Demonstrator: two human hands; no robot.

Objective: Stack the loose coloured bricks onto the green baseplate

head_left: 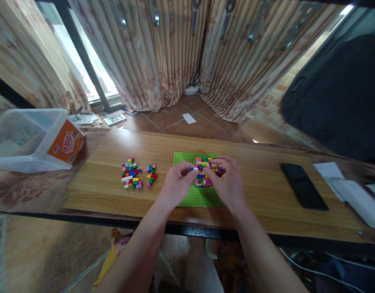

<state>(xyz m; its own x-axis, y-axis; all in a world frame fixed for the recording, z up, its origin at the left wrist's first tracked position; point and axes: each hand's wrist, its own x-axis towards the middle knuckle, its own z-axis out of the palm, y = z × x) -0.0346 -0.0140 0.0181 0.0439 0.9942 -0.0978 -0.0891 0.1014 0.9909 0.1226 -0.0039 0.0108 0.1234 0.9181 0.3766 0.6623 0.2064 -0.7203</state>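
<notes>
Forearms extend forward; left hand pinches a small brick, right hand grips brick stack on green baseplate.

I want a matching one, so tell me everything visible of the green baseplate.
The green baseplate is a thin, bright rectangle, apparently plastic, covered in rows of small studs. It lies flat on the wooden tabletop. A multicoloured brick build stands on it, leaving studs bare at the left and near edge. The left hand and right hand partly hide it; whether they touch it is unclear.
</notes>
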